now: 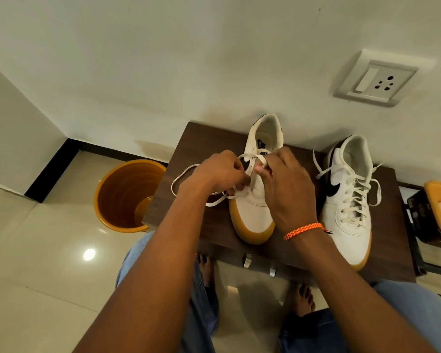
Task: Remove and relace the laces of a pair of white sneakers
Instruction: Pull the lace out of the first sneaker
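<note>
We see both hands on the near shoe (252,212): left hand (218,171) and right hand (285,184) fingers pinch its white lace (189,171) on the bench (189,149).

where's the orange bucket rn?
Head view, left of centre: the orange bucket stands on the tiled floor, against the left end of the dark wooden table.

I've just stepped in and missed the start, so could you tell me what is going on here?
A person seated at a dark wooden table is working on the lace of the left-hand white sneaker. The left hand and right hand both pinch the lace over the shoe's eyelets, and a loose loop trails onto the table. The other sneaker stands beside it, fully laced but untied. An orange bucket sits on the floor.
</note>
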A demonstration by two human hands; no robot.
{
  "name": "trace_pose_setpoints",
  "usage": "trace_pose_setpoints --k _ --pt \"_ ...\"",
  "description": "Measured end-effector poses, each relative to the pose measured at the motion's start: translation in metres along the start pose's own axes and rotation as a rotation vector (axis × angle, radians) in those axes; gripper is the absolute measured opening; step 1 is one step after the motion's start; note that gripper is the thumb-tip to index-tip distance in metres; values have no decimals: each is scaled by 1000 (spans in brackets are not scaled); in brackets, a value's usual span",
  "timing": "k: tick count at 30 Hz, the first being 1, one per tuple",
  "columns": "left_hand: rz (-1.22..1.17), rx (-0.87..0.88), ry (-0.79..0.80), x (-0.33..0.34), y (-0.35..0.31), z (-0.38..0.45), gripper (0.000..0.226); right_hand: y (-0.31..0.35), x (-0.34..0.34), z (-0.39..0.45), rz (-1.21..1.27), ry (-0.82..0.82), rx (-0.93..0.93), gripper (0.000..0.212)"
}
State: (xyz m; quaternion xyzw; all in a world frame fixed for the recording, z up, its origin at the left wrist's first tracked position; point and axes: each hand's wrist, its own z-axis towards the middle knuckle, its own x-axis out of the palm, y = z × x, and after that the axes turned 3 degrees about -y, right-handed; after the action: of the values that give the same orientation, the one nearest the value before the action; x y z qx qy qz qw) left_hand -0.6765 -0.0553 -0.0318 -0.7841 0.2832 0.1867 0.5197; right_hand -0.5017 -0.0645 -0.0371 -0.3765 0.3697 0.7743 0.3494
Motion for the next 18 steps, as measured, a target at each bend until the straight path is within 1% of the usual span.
trace_pose_setpoints --k 2,5,8,12,15,17,18 --pt "6 9 6 -1 0 -1 10 0 2 -2 77 113 20 22" --pt "8 17 9 -2 0 -2 8 -9 2 -4 13 262 48 29" --pt "33 18 3 -1 0 0 11 -11 3 -9 -57 350 28 29" --pt "30 19 1 0 -2 0 13 -5 6 -9 -80 329 63 29" --pt "22 14 -1 0 -2 0 13 -6 4 -6 -97 302 22 25" --pt "23 13 -10 0 -2 0 13 -6 1 -4 -67 256 15 23" --pt "29 9 -12 0 -2 0 13 -6 -1 -3 -49 207 11 21"
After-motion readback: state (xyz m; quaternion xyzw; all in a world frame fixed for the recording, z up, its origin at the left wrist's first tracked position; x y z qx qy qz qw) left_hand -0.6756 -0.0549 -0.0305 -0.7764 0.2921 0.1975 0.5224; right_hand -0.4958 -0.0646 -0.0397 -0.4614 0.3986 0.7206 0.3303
